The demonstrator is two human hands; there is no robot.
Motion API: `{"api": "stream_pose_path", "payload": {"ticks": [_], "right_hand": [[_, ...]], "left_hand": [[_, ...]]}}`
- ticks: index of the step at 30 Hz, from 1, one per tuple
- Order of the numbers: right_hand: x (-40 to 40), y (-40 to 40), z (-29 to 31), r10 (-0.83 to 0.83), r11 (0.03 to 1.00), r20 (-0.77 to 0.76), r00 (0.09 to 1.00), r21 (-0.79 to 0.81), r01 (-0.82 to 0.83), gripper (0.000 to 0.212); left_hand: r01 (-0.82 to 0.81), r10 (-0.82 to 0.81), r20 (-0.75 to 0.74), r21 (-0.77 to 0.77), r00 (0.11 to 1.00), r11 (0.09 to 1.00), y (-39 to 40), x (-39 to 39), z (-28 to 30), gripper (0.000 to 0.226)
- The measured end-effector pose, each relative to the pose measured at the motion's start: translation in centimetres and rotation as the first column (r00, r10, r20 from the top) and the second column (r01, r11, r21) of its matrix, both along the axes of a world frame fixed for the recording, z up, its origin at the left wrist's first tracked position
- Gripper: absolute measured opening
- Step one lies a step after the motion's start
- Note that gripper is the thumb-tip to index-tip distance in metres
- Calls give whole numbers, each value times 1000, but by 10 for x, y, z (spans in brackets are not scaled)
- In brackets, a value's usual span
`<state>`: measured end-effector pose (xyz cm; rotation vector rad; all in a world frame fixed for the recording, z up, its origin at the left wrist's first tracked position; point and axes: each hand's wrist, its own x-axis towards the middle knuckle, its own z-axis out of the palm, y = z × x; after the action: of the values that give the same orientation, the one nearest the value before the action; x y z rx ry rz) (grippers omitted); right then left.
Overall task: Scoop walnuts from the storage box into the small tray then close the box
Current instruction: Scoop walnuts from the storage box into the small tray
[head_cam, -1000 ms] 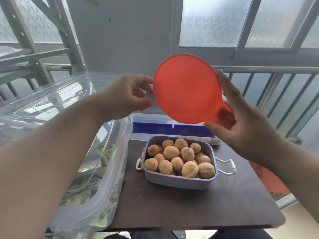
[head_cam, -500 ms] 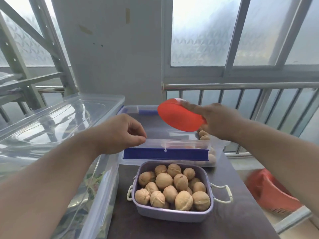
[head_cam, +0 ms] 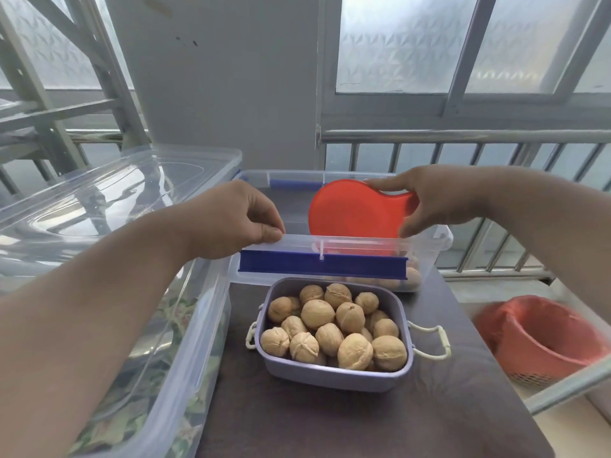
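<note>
A small lilac tray [head_cam: 337,375] heaped with walnuts [head_cam: 334,325] stands on the dark table. Behind it is the clear storage box [head_cam: 429,239] with blue clips; a few walnuts show through its front wall at the right. My right hand [head_cam: 439,200] grips the handle of a red scoop [head_cam: 350,209], whose round bowl hangs tilted inside the open box. My left hand [head_cam: 238,219] pinches the box's near rim at its left end, just above the blue clip [head_cam: 320,264].
A large clear bin [head_cam: 109,292] with its clear lid resting on top fills the left side. A red basket [head_cam: 542,338] sits low on the right beyond the table edge. Metal railing and windows stand behind the box.
The scoop has come down from in front of my face into the storage box. My left hand has dropped onto the box's near rim.
</note>
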<state>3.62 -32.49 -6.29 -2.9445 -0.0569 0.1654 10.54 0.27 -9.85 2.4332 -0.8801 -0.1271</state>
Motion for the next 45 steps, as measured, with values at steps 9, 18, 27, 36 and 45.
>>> {"api": "stream_pose_path", "payload": {"ticks": [9, 18, 27, 36, 45], "right_hand": [[11, 16, -6, 65, 992, -99, 993, 115, -53, 100], [35, 55, -6, 96, 968, -254, 962, 249, -31, 99], [56, 96, -21, 70, 963, -199, 978, 268, -14, 84], [49, 107, -9, 53, 999, 175, 983, -13, -51, 97], [63, 121, -23, 140, 990, 76, 987, 18, -142, 95]], "left_hand": [[-44, 44, -10, 4, 999, 999, 0, -4, 3, 2], [-97, 97, -5, 6, 995, 995, 2, -4, 5, 19], [-221, 221, 79, -12, 972, 975, 6, -3, 7, 84], [-235, 235, 13, 8, 972, 972, 8, -2, 7, 98], [-254, 254, 12, 52, 967, 966, 8, -2, 8, 103]]}}
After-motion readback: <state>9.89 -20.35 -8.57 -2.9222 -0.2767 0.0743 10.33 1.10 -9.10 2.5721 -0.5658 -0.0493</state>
